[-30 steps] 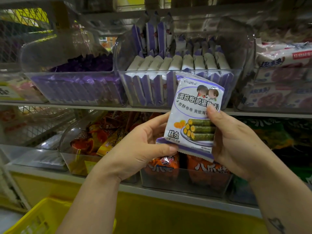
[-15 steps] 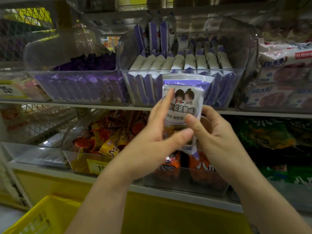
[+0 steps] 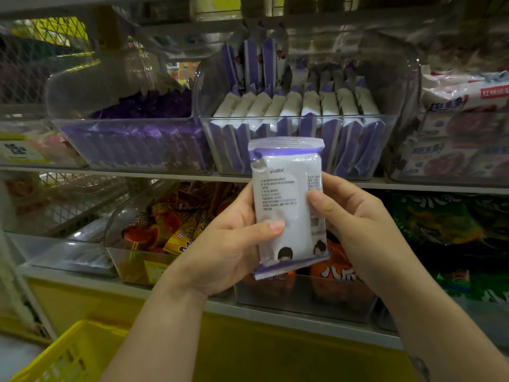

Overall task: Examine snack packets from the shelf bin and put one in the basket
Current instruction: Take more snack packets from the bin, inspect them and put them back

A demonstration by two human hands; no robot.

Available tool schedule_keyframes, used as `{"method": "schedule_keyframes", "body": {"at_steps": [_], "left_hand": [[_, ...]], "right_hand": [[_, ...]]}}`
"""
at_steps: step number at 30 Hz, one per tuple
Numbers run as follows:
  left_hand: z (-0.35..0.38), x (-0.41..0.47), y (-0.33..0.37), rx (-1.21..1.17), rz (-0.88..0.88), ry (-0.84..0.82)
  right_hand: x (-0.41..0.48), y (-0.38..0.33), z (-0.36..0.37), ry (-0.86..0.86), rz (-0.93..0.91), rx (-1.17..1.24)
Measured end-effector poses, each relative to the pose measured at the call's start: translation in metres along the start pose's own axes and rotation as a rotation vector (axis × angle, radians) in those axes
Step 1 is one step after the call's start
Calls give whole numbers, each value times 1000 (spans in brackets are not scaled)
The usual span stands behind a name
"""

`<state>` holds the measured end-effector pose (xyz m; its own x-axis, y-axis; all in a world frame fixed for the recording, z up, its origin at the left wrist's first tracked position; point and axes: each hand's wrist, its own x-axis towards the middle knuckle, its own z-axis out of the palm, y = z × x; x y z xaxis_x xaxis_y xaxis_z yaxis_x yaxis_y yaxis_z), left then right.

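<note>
A white and purple snack packet (image 3: 286, 188) stands upright in front of the shelf, its printed back side facing me. My left hand (image 3: 228, 249) grips its left edge, thumb across the lower front. My right hand (image 3: 355, 227) grips its right edge with the thumb on the face. Behind it, a clear shelf bin (image 3: 407, 139) holds several matching packets standing on edge. A yellow basket (image 3: 63, 357) shows at the bottom left, below my left forearm.
A second clear bin (image 3: 121, 144) with purple packets sits left of the first. White and red packs (image 3: 465, 128) fill the right. The lower shelf has bins of orange snacks (image 3: 168, 224) and green bags (image 3: 438, 224). A yellow shelf front (image 3: 275, 348) runs below.
The packet has been turned over between both hands, from its picture front to its text back, and now stands straight at the centre.
</note>
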<state>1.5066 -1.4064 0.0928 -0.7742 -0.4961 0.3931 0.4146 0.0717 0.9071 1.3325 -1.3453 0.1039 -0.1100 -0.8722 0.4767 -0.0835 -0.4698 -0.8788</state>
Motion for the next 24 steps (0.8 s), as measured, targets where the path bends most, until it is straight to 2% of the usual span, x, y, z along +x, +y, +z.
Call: {"method": "schedule_keyframes", "body": {"at_steps": [4, 10, 13, 15, 20, 22, 24], "left_hand": [[-5, 0, -3, 13, 1, 50], [-6, 5, -3, 21, 126, 281], [-6, 5, 0, 88, 177, 346], [-6, 4, 1, 190, 176, 386], [-6, 0, 7, 694, 278, 538], [-3, 0, 9, 821, 295, 488], [-1, 0, 9, 793, 241, 402]], "right_hand": [[0, 2, -5, 3, 29, 36], [-2, 1, -7, -43, -17, -157], [-2, 1, -4, -54, -26, -195], [-2, 1, -2, -54, -31, -197], [-4, -2, 1, -4, -96, -330], [-4, -2, 4, 11, -143, -444], [-6, -3, 8, -4, -191, -521]]}}
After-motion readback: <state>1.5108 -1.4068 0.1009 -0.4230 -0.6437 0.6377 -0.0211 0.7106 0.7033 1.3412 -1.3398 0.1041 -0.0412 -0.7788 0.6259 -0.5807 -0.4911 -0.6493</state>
